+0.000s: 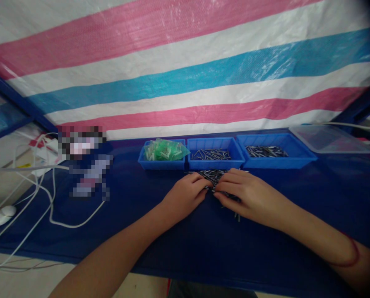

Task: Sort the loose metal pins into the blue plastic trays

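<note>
Metal pile: thin dark metal rods (214, 176) lie in a loose heap at the centre of the frame, on the dark blue flat desk (178, 248).
Left hand: the bare left hand (188, 192) is at the heap's left edge, fingers bent; I cannot tell if its grip is clamped on any rod.
Right hand: the bare right hand (247, 196) covers the heap's right part with curved fingers; its grip I also cannot tell.
Blue bins: above the heap, the middle blue plastic bin (216, 164) and the rightmost blue plastic bin (298, 160) contain rods; the leftmost blue plastic bin (162, 165) holds a green plastic bag (169, 150).
Done and left: some rods appear already put into two bins; the heap seems left to handle.
</note>
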Available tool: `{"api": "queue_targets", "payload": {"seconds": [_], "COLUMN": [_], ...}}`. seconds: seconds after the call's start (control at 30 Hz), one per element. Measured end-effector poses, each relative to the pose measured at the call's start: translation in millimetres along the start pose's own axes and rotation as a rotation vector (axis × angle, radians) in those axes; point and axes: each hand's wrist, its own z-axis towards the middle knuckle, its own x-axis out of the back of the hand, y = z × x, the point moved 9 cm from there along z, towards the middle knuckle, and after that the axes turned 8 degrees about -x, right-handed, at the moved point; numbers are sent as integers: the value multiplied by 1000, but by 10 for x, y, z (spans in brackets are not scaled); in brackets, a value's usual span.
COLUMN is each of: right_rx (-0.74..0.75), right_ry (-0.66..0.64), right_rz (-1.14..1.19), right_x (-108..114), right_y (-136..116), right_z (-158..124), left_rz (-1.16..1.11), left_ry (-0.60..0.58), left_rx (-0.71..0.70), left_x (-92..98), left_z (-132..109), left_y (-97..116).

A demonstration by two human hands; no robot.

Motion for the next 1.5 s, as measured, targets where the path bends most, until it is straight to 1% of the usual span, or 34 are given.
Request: {"api": "queue_targets", "payload": {"seconds": [0.17,0.27,0.37,0.53,0.63,0.7,0.87,0.97,1.1,1.2,1.33,1.5], "right_rx": [-17,-10,3,19,13,-11,-58,-77,-135,-148,-180,-215], "right_ry": [-24,-27,-11,15,25,37,134,171,221,244,285,340], "right_rz": [1,6,12,28,25,17,100,203,325,399,445,467], "right_x": [-43,-54,-48,-27,-25,-27,35,79,138,162,210,275], "right_y": [57,55,29,6,20,49,92,95,141,160,193,218], "right_z": [3,5,7,7,6,6,-3,-7,-11,-14,-24,-46], "left_rz": [-8,1,6,52,41,6,-179,-326,-450,-488,-439,-395], "left_ry": [6,38,67,65,83,132,330,392,440,429,360,296], "left_rx": [29,44,47,34,30,38,100,156,227,251,261,221], "left_x": [28,58,76,63,81,130,305,319,285,251,226,218], "left_z": [-12,-20,-24,-24,-20,-16,-17,-25,-55,-62,-50,-25], "left_y": [-17,-20,-13,-9,-11,-10,-8,-28,-98,-135,-121,-56]}}
